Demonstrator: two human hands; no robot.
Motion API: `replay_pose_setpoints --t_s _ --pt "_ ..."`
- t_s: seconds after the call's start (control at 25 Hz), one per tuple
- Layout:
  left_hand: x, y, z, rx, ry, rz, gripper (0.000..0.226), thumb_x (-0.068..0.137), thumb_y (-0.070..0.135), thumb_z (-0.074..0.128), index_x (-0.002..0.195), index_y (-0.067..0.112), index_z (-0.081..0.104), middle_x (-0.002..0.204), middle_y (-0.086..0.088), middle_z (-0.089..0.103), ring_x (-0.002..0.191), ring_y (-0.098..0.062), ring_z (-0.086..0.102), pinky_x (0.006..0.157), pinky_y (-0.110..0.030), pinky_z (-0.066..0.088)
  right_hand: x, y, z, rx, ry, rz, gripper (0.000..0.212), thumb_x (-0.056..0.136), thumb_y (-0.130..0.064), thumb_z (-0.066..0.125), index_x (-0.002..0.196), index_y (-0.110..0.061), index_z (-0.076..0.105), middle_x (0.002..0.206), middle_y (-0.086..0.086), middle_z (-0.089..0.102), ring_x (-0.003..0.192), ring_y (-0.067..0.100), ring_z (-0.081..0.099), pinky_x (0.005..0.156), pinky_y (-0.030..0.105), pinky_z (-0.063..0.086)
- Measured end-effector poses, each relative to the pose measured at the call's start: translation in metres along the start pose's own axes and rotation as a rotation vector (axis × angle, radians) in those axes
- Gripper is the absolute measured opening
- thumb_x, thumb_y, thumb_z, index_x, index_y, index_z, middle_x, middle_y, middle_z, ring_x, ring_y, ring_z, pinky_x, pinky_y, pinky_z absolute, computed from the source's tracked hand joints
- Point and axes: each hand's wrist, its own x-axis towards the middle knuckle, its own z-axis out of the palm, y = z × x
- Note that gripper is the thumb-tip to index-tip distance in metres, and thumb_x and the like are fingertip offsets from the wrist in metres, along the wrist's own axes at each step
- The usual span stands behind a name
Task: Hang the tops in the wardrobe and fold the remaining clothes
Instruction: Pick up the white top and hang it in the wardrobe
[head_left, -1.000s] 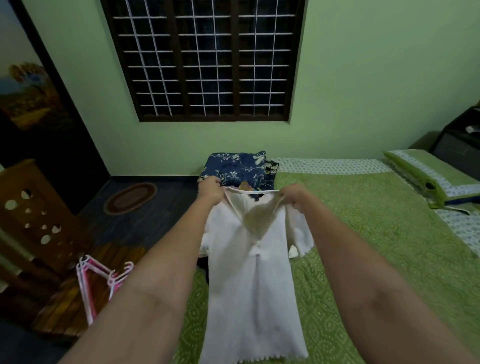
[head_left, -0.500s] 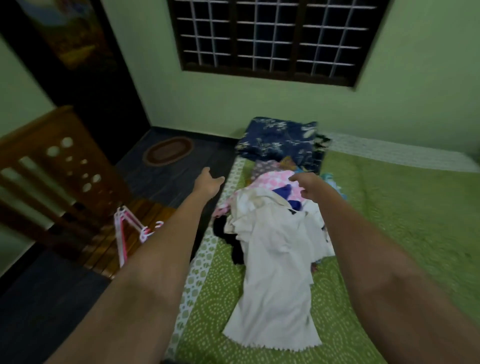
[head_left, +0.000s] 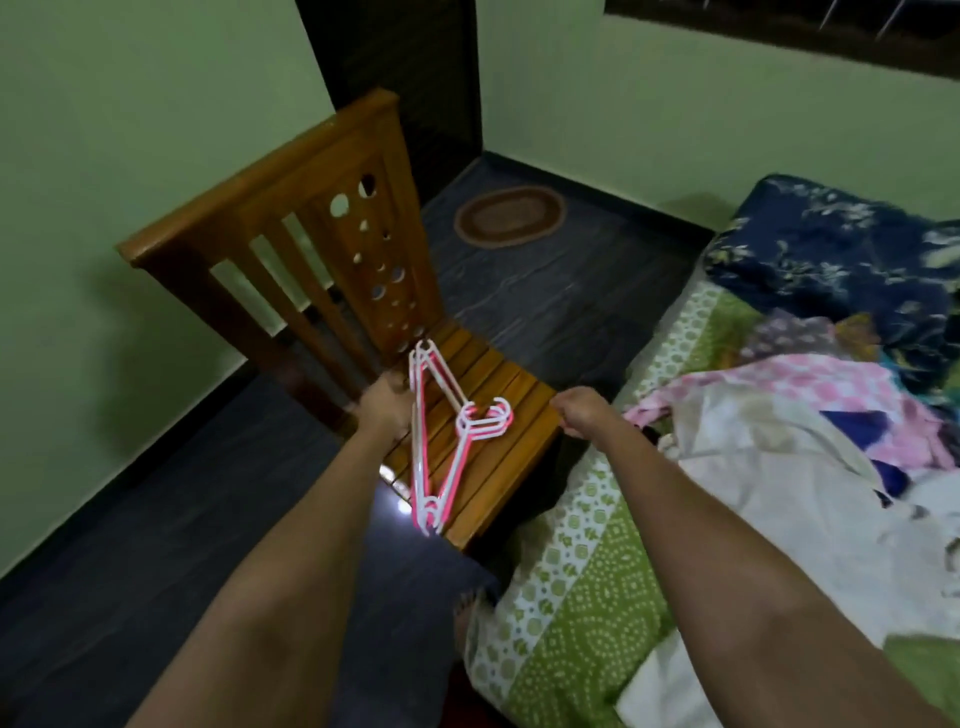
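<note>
A stack of pink and white hangers lies on the slatted seat of a wooden chair beside the bed. My left hand reaches down to the stack's left bar and touches it; the fingers are hidden behind the hand. My right hand hovers over the gap between chair and bed, fingers loosely curled, holding nothing. The white top lies spread on the green bedcover, partly over a pile of mixed clothes.
The bed fills the right side, with a dark blue floral pillow at its far end. An oval rug lies on the dark floor before a dark doorway. The chair's tall back stands against the green wall.
Both hands let go of the white top, which now lies on the bed. My view swung left to the chair, and my left hand reached the hangers.
</note>
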Motion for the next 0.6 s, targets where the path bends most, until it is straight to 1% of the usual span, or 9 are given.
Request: replay_pose_setpoints --t_s 0.04,0.08,0.12,0.16,0.24,0.32,0.44,0.52,0.6 --pt "0.024 -0.016 0.005 0.043 -0.032 -0.004 0.031 0.092 0.02 0.057 0.115 -0.001 0.06 0.12 -0.021 0.062 0.115 -0.034 0.056 0.093 -0.032 0.042 0.025 0.0 0.022 -0.022 0.006 0.027 0.028 0.091 -0.01 0.05 0.064 -0.014 0.054 0.068 0.005 0.054 0.068 0.021 0.052 0.085 0.043 0.052" --pt "0.047 -0.031 0.013 0.102 -0.078 0.001 0.03 0.094 0.018 0.054 0.115 -0.002 0.06 0.12 -0.023 0.061 0.113 -0.035 0.056 0.09 -0.032 0.043 0.051 0.003 0.042 -0.065 0.001 0.047 0.024 0.092 -0.01 0.049 0.069 -0.015 0.056 0.079 0.009 0.058 0.075 0.022 0.055 0.091 0.041 0.05" --pt "0.066 -0.044 0.022 0.158 -0.124 0.028 0.028 0.095 0.015 0.05 0.114 -0.003 0.061 0.118 -0.024 0.062 0.112 -0.037 0.057 0.089 -0.033 0.042 0.069 0.004 0.056 -0.113 -0.002 0.061 0.019 0.093 -0.009 0.048 0.081 -0.012 0.062 0.092 0.015 0.061 0.086 0.026 0.059 0.092 0.038 0.048" --pt "0.091 -0.059 0.034 0.221 -0.171 0.052 0.026 0.096 0.011 0.048 0.113 -0.004 0.062 0.117 -0.025 0.062 0.111 -0.038 0.057 0.088 -0.035 0.042 0.097 0.005 0.073 -0.171 0.018 0.055 0.02 0.095 -0.008 0.046 0.096 -0.004 0.066 0.107 0.019 0.062 0.1 0.029 0.06 0.093 0.035 0.046" --pt "0.13 -0.086 0.06 0.295 -0.24 0.074 0.025 0.095 0.008 0.049 0.114 -0.004 0.06 0.117 -0.024 0.062 0.111 -0.038 0.056 0.089 -0.037 0.041 0.139 0.008 0.101 -0.212 0.082 0.063 0.028 0.097 -0.008 0.043 0.113 0.002 0.064 0.121 0.02 0.061 0.115 0.033 0.056 0.094 0.034 0.043" --pt "0.16 -0.111 0.09 0.318 -0.284 0.073 0.031 0.094 0.008 0.051 0.122 -0.004 0.053 0.123 -0.024 0.059 0.115 -0.037 0.054 0.092 -0.036 0.039 0.176 0.019 0.123 -0.281 0.142 0.083 0.03 0.098 -0.013 0.045 0.122 0.0 0.059 0.128 0.018 0.058 0.119 0.033 0.053 0.094 0.031 0.042" --pt "0.188 -0.133 0.13 0.288 -0.31 0.018 0.047 0.097 0.013 0.048 0.138 -0.004 0.035 0.139 -0.023 0.045 0.128 -0.034 0.043 0.103 -0.033 0.032 0.217 0.041 0.15 -0.246 0.17 0.173 0.042 0.097 -0.021 0.051 0.135 -0.003 0.046 0.139 0.02 0.042 0.119 0.034 0.05 0.091 0.031 0.042" --pt "0.197 -0.136 0.147 0.277 -0.266 -0.02 0.05 0.098 0.014 0.044 0.143 -0.002 0.028 0.144 -0.021 0.039 0.131 -0.035 0.04 0.105 -0.036 0.031 0.232 0.052 0.159 -0.308 0.196 0.18 0.044 0.098 -0.026 0.051 0.136 -0.005 0.045 0.142 0.019 0.035 0.115 0.032 0.051 0.087 0.029 0.041" --pt "0.202 -0.134 0.158 0.287 -0.214 -0.042 0.049 0.097 0.011 0.043 0.143 0.002 0.028 0.141 -0.02 0.042 0.126 -0.035 0.045 0.102 -0.038 0.037 0.245 0.061 0.164 -0.356 0.219 0.179 0.041 0.097 -0.027 0.051 0.131 -0.004 0.048 0.139 0.02 0.035 0.113 0.032 0.051 0.085 0.029 0.04"
